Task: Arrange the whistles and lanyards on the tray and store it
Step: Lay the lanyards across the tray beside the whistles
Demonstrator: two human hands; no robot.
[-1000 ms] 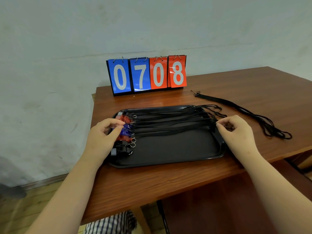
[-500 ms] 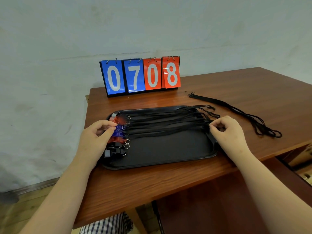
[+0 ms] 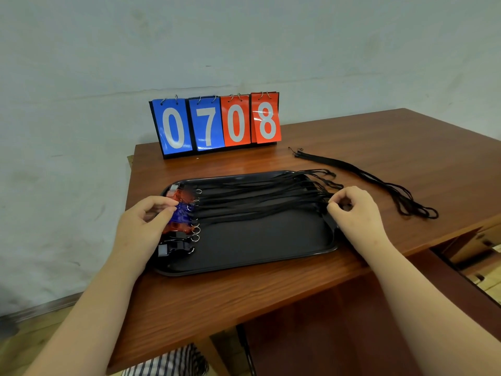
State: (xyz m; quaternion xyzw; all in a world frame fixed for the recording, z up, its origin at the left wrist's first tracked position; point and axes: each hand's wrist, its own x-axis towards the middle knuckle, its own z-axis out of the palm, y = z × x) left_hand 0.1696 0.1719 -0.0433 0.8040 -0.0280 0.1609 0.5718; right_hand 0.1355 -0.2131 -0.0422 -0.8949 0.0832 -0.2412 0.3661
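A black tray point(image 3: 257, 248) lies on the wooden table. Along its left end sits a row of whistles: red point(image 3: 182, 195), blue point(image 3: 183, 213) and black point(image 3: 176, 244), each with a metal ring. Their black lanyards point(image 3: 257, 202) stretch rightward across the tray's far half, loops hanging over the right rim. My left hand point(image 3: 143, 226) pinches a blue whistle in the row. My right hand point(image 3: 355, 213) pinches the lanyard ends at the tray's right rim. A loose bundle of black lanyards point(image 3: 379, 183) lies on the table to the right of the tray.
A flip scoreboard point(image 3: 217, 123) reading 0708 stands at the table's back edge against the wall. The wooden table point(image 3: 406, 147) extends right and back. Its front edge is close to me, with striped cloth point(image 3: 168, 362) showing below.
Both hands keep their pinches with only slight shifts along the tray. The view has swung a little, sliding everything leftward in the picture.
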